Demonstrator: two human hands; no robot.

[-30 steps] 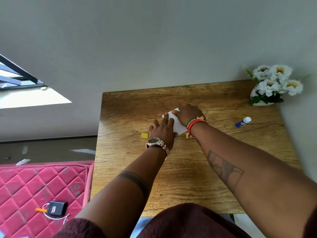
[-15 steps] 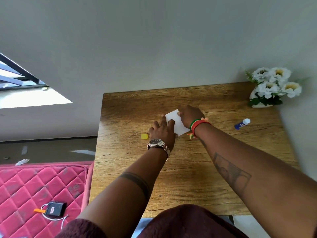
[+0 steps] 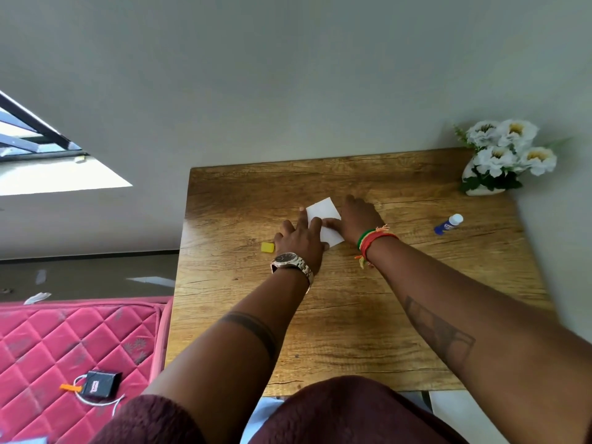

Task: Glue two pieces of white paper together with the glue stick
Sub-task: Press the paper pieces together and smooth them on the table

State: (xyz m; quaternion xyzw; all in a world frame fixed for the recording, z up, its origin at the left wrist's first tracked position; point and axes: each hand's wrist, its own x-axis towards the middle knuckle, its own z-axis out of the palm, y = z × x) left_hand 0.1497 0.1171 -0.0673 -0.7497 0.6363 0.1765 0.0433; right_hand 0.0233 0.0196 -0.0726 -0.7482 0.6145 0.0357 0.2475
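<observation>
A small white paper [image 3: 324,213] lies flat near the middle of the wooden table [image 3: 352,315]. My left hand [image 3: 299,240], with a metal watch on the wrist, rests flat with its fingers spread on the paper's left edge. My right hand [image 3: 358,219], with red and green bracelets, presses on the paper's right side with the thumb on the sheet. I cannot tell whether one sheet or two lie there. The blue glue stick [image 3: 448,224] with a white cap lies on its side at the right, away from both hands.
A small yellow piece [image 3: 267,247] lies just left of my left hand. A white vase of white flowers [image 3: 503,155] stands at the table's back right corner by the wall. A pink quilted mattress [image 3: 64,341] with a black device [image 3: 97,384] sits left of the table.
My right hand has slid rightward off the paper's top, uncovering more of the white sheet. My left hand has stayed at the paper's left edge.
</observation>
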